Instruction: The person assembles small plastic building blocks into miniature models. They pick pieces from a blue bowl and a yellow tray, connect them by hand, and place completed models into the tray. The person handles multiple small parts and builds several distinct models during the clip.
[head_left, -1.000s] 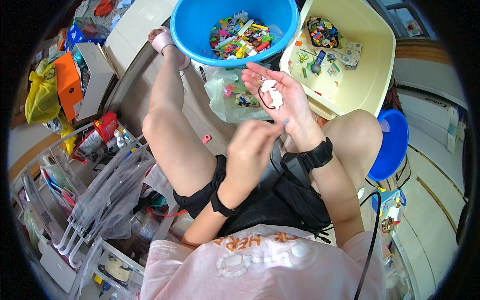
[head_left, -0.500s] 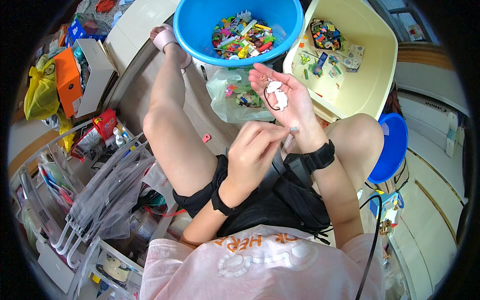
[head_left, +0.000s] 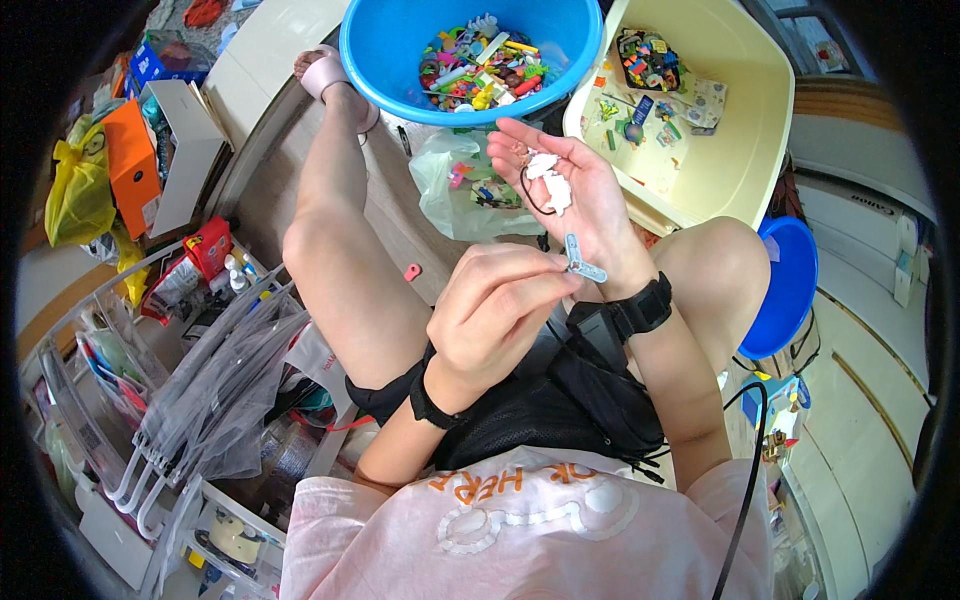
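Note:
My left hand (head_left: 500, 310) is closed in a pinch on a small grey L-shaped piece (head_left: 583, 262), which sticks out past the fingertips beside my right wrist. My right hand (head_left: 580, 185) is palm up and open, its fingers stretched out and slightly curled. On its palm and fingers rest white flat pieces (head_left: 551, 186) and a thin dark cord loop (head_left: 527, 190); their exact kind is too small to tell. Beyond my hands stands a blue basin (head_left: 375, 75) holding a heap of small colourful toys (head_left: 485, 65). Beside it is a cream tub (head_left: 745, 130) with a small dark container of bits.
A translucent plastic bag (head_left: 440, 195) with small items lies below the blue basin. A darker blue bucket (head_left: 790, 290) stands right of my knee. On the left are a rack of clear hangers (head_left: 190, 410), a yellow bag (head_left: 80, 190) and an orange box (head_left: 133, 150).
My left hand has shifted slightly left, and much more of the grey piece now shows at its fingertips. My right hand stays palm up with the white pieces.

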